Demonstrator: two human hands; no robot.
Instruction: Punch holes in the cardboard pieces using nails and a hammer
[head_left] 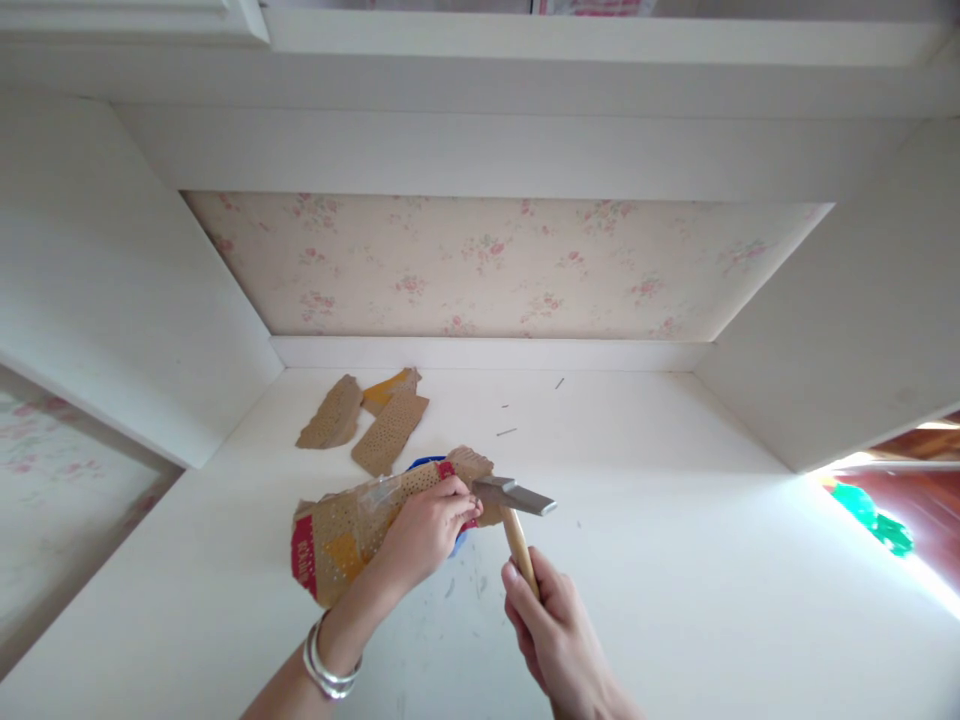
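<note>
My right hand (551, 620) is wrapped round the wooden handle of a hammer (517, 497), whose grey metal head sits over the right end of a torn piece of cardboard (352, 540). Many small holes dot this brown cardboard, which has red printed patches and clear tape on it. My left hand (427, 530) rests on the cardboard, its fingers pinched together right beside the hammer head; what they hold, if anything, is hidden. Under the cardboard a blue object (459, 543) shows only at its edges.
Several torn cardboard scraps (391, 430) lie behind on the white surface (675, 580). Loose nails (507, 432) are scattered farther back. White panels and a floral-papered wall (487, 265) enclose the space. Something green (874, 518) is at the far right.
</note>
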